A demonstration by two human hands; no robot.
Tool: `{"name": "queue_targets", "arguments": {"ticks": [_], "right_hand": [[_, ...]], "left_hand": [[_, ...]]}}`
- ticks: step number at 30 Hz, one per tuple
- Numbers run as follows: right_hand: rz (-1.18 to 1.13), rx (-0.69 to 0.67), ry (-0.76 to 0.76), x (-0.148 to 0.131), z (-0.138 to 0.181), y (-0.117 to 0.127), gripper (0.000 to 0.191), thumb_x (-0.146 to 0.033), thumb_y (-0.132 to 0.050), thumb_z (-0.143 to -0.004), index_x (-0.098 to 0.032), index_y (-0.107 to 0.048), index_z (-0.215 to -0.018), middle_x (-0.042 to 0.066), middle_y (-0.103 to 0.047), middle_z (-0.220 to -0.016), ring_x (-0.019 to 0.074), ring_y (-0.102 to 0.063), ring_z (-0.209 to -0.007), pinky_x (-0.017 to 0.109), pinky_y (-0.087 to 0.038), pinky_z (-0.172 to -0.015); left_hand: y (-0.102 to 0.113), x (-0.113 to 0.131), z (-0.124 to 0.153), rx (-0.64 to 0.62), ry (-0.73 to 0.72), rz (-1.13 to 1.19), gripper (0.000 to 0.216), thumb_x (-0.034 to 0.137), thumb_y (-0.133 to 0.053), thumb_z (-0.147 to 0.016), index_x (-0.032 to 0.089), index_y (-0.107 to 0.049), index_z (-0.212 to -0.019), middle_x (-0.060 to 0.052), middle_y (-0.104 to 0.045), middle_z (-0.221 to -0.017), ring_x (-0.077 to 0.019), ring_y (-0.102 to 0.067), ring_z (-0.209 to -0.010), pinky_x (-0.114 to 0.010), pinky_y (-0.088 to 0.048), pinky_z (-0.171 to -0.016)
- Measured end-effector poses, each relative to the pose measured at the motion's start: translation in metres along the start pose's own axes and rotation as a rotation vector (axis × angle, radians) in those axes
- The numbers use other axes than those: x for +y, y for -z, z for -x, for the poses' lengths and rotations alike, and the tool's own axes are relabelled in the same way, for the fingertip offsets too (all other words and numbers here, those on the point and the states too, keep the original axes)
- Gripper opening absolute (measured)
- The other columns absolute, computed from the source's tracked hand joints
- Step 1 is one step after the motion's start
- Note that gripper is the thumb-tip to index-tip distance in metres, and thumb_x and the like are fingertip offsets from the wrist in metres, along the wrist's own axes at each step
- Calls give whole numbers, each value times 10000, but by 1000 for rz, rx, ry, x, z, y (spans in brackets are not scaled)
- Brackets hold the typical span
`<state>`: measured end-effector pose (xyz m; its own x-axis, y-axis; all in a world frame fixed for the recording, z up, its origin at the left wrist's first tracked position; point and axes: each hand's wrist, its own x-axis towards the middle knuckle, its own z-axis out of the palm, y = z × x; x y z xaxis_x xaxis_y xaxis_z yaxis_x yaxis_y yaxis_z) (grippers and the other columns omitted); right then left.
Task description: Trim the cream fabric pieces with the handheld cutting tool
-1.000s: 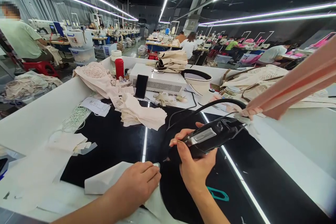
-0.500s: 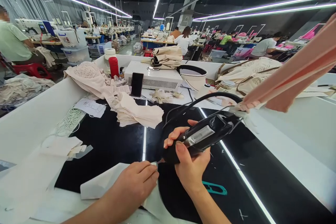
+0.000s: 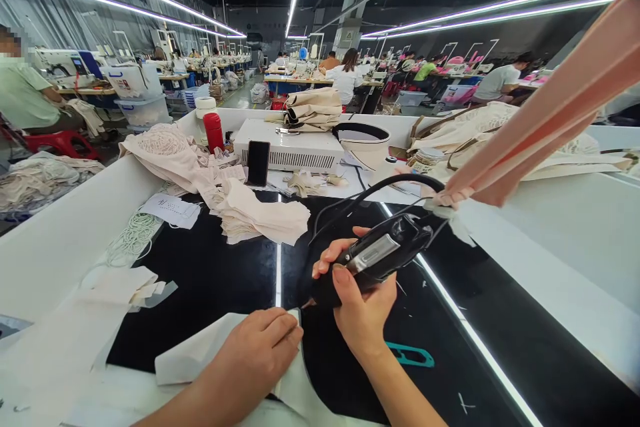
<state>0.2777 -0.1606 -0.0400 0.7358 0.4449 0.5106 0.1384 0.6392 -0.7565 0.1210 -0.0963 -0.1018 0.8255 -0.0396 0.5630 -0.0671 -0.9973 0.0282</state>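
Note:
My right hand (image 3: pixel 361 310) is wrapped round a black corded hand tool (image 3: pixel 373 257) with a silver plate, held tip-down over the black tabletop (image 3: pixel 215 273). Its cable (image 3: pixel 385 188) loops up behind it to a pink fabric-wrapped hanger (image 3: pixel 530 133). My left hand (image 3: pixel 257 353) lies with fingers curled, pressing down a piece of white fabric (image 3: pixel 200 350). The tool's tip is right beside the fingertips at the fabric's edge.
A stack of cream fabric pieces (image 3: pixel 260 217) lies farther back, with a phone (image 3: pixel 258 163) leaning on a white box (image 3: pixel 290 147), a red flask (image 3: pixel 214 131) and a white bowl (image 3: pixel 367 143). A teal scissor handle (image 3: pixel 410 355) lies near my right wrist. Other people sit at sewing tables behind.
The view has shifted slightly; my right hand and the tool have drifted a little left and down toward the fabric edge. The left hand stays on the fabric.

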Motion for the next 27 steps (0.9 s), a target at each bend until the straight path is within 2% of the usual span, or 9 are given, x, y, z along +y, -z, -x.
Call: {"name": "queue_targets", "arguments": {"ticks": [8,17,27], "right_hand": [[-47,-10,-25,0,0,-4,430,-326,-825,-854,-318,-603,-1222,-50,-670,-842,107,-631,-603,256,-567,-556],[-6,2,-6,2,-2,-3,407,-320,-819,-852,-299,-599,-1194,-50,-664,-827,112,-627,-587,265,-560,-550],[-56,-22,-34,7,-5,-4,399,-338,-818,-848,-288,-597,-1176,-48,-662,-820,121,-621,-600,273,-574,-543]], "left_hand": [[-3,-1,2,-11,7,37,255,79,-404,-1077,84,-654,-1122,-98,-697,-1015,-211,-713,-987,-332,-630,-872],[-1,-2,-1,-38,5,16,295,63,-356,-1088,125,-643,-1060,-56,-663,-904,-170,-708,-893,-298,-633,-842],[-1,-4,-1,-36,-19,6,273,91,-381,-1094,117,-648,-1048,-54,-649,-897,-168,-703,-917,-288,-636,-849]]}}
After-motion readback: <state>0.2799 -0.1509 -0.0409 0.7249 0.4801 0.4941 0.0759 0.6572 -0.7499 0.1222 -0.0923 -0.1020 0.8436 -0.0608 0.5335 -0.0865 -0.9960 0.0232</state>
